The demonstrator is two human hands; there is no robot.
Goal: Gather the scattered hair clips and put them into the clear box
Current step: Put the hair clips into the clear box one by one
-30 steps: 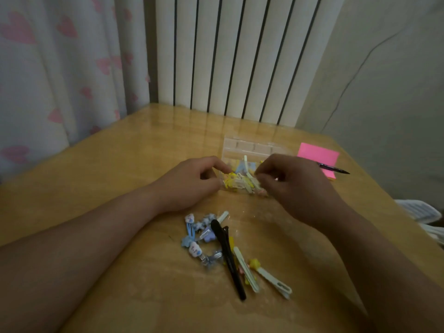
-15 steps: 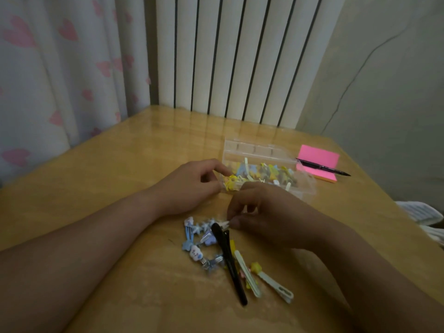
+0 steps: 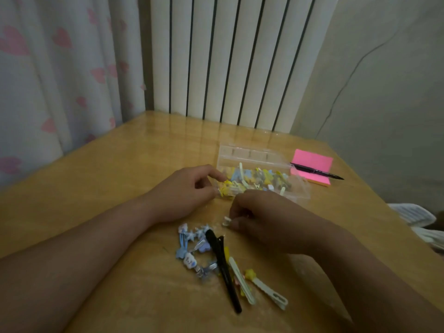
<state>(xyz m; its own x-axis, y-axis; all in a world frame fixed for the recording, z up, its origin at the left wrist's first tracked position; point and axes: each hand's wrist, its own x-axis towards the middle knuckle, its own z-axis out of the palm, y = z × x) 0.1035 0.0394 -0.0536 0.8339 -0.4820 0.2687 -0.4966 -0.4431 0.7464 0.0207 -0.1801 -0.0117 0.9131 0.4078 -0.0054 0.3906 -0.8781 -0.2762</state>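
Right hand [image 3: 264, 222]: fingers curled tight, thumb and forefinger tips pinching a small whitish hair clip [image 3: 226, 221], held just above the tabletop. Only the end of the clip shows past the fingertips.

Left hand [image 3: 185, 193]: fingers curled, forefinger on top and thumb below, gripping the left end of the clear plastic box [image 3: 300, 191]. The box sits just beyond the right knuckles, open, with its lid standing at the back. Inside is a heap of yellow, blue and white clips [image 3: 254, 180].

Just below the right fingertips is the loose pile still on the table:
- a long black clip [image 3: 223, 267] lying lengthwise
- a slim white clip [image 3: 241, 281] touching its right side
- a pale green clip with a yellow star [image 3: 269, 290] further right
- blue star clips [image 3: 185, 243] to the left of the black one
- a white cloud clip [image 3: 189, 260] and some silvery ones [image 3: 206, 270] nearby

Past the box, on the right, is a pink sticky-note pad [image 3: 312, 162] with a black pen [image 3: 317, 173] across it. Everything rests on a glossy wooden table [image 3: 120, 169]. Behind it are a white ribbed radiator [image 3: 228, 68] and, to the left, a pale curtain with pink hearts [image 3: 60, 80].
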